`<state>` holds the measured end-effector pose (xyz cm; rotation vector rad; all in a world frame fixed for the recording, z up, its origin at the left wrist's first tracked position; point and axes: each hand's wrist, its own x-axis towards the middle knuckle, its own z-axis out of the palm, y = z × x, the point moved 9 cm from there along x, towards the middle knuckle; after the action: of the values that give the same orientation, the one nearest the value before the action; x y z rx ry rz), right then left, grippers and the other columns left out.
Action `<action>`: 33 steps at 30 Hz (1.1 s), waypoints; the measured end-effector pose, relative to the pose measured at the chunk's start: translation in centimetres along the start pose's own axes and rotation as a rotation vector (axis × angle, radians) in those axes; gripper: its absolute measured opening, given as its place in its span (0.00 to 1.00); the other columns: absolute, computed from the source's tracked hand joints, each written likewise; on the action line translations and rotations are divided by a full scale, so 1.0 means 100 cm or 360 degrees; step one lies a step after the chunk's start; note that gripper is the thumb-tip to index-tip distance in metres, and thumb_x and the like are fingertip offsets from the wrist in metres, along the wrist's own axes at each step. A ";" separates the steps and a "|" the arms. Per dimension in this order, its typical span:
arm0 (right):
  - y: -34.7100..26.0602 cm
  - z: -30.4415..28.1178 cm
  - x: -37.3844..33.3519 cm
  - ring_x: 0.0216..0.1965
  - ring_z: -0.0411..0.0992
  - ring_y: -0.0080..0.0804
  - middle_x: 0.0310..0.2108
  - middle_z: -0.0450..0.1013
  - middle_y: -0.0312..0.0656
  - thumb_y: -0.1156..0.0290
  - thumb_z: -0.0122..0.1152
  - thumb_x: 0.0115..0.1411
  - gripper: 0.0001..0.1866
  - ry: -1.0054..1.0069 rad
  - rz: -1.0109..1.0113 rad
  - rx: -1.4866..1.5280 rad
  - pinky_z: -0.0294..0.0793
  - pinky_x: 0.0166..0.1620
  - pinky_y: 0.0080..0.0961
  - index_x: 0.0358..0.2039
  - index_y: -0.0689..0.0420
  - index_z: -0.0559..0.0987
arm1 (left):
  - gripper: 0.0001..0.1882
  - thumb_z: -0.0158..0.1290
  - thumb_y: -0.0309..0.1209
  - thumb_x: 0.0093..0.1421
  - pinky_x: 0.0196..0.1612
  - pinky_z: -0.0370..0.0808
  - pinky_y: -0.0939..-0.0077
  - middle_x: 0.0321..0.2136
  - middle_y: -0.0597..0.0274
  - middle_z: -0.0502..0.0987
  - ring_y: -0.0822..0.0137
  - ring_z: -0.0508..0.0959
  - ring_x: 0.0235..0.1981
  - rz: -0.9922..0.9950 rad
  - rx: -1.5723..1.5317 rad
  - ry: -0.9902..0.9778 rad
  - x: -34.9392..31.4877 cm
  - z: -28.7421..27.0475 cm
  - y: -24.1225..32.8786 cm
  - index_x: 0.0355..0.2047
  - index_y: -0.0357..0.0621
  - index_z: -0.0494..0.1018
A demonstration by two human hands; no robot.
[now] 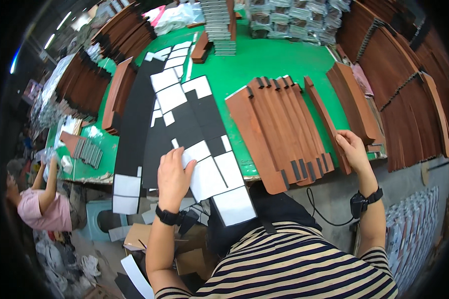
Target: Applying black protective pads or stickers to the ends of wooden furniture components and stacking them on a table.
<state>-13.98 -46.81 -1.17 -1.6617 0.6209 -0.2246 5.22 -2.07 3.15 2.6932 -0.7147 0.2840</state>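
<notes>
My right hand (353,150) grips the near end of a narrow, reddish-brown wooden slat (326,121). The slat's far end points away across the green table. To its left, several similar brown wooden pieces (267,134) overlap in a fanned row, with small black pads at their ends. My left hand (173,175) lies with fingers stretched out at the edge of black sheets with white patches (204,172), its thumb apart. Those sheets overhang the table's front edge. Whatever may be under the left palm is hidden.
Stacks of brown pieces (404,99) stand at the right, more (82,87) at the left. Wrapped bundles (294,20) fill the back of the green table (229,65). Below are cardboard boxes (192,259) and a blue stool (97,222). A person in pink (47,209) is at left.
</notes>
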 end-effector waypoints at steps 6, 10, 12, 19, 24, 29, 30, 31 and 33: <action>-0.050 0.030 -0.025 0.37 0.75 0.60 0.32 0.76 0.62 0.67 0.54 0.66 0.15 0.0182 -0.0413 -0.1522 0.73 0.38 0.48 0.45 0.65 0.75 | 0.21 0.60 0.34 0.57 0.48 0.74 0.60 0.42 0.50 0.78 0.50 0.77 0.44 -0.0186 -0.0424 -0.0018 0.020 0.015 -0.010 0.49 0.38 0.74; -0.051 0.035 -0.025 0.36 0.75 0.60 0.32 0.76 0.62 0.68 0.53 0.67 0.14 0.0162 -0.0523 -0.1688 0.73 0.38 0.49 0.46 0.65 0.75 | 0.23 0.60 0.34 0.57 0.43 0.76 0.65 0.40 0.54 0.80 0.58 0.80 0.38 -0.0359 -0.0550 -0.0120 0.040 0.025 -0.012 0.52 0.38 0.72; -0.052 0.036 -0.025 0.36 0.75 0.60 0.32 0.76 0.62 0.69 0.52 0.67 0.14 0.0138 -0.0517 -0.1691 0.72 0.38 0.50 0.47 0.65 0.74 | 0.24 0.60 0.34 0.58 0.42 0.77 0.66 0.38 0.54 0.80 0.60 0.80 0.36 -0.0382 -0.0672 -0.0118 0.047 0.031 -0.015 0.52 0.38 0.72; -0.052 0.037 -0.020 0.36 0.75 0.60 0.32 0.76 0.63 0.70 0.50 0.68 0.14 0.0077 -0.0442 -0.1819 0.72 0.38 0.50 0.49 0.65 0.72 | 0.19 0.58 0.33 0.59 0.40 0.77 0.65 0.32 0.54 0.81 0.59 0.81 0.34 -0.0351 -0.0635 -0.0292 0.074 0.025 -0.015 0.48 0.37 0.75; -0.056 0.041 -0.021 0.33 0.75 0.60 0.30 0.75 0.61 0.70 0.49 0.68 0.13 0.0001 -0.0430 -0.1950 0.71 0.33 0.50 0.49 0.63 0.72 | 0.16 0.58 0.35 0.59 0.42 0.76 0.58 0.33 0.50 0.80 0.50 0.80 0.38 -0.0183 -0.0046 -0.0219 0.106 0.001 -0.029 0.43 0.37 0.77; -0.056 0.042 -0.019 0.33 0.75 0.58 0.30 0.75 0.60 0.71 0.52 0.66 0.14 -0.0015 -0.0415 -0.1967 0.72 0.34 0.49 0.50 0.63 0.72 | 0.17 0.59 0.36 0.57 0.44 0.76 0.59 0.34 0.50 0.80 0.51 0.80 0.39 -0.0260 0.0290 -0.0132 0.124 -0.003 -0.074 0.43 0.38 0.78; -0.057 0.040 -0.019 0.34 0.75 0.57 0.30 0.76 0.59 0.72 0.54 0.65 0.15 0.0002 -0.0403 -0.1962 0.73 0.36 0.48 0.50 0.64 0.72 | 0.18 0.59 0.37 0.57 0.45 0.76 0.58 0.36 0.50 0.80 0.51 0.80 0.41 -0.0310 0.0421 -0.0107 0.128 -0.005 -0.082 0.44 0.38 0.77; -0.058 0.039 -0.018 0.34 0.75 0.57 0.30 0.76 0.59 0.72 0.54 0.65 0.15 -0.0009 -0.0407 -0.1961 0.73 0.36 0.48 0.50 0.64 0.72 | 0.18 0.59 0.37 0.57 0.45 0.76 0.58 0.36 0.50 0.80 0.51 0.80 0.41 -0.0319 0.0425 -0.0111 0.130 -0.006 -0.088 0.44 0.38 0.77; -0.062 0.035 -0.015 0.38 0.75 0.57 0.34 0.76 0.59 0.71 0.58 0.63 0.18 0.0008 -0.0399 -0.1871 0.74 0.40 0.47 0.52 0.64 0.72 | 0.21 0.61 0.40 0.56 0.47 0.75 0.58 0.40 0.49 0.80 0.50 0.79 0.44 -0.0470 0.0517 -0.0348 0.130 0.003 -0.106 0.45 0.39 0.77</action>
<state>-11.88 -42.61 4.40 -2.8776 0.5708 -0.0194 21.81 0.74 3.59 3.1240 -0.3385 0.0316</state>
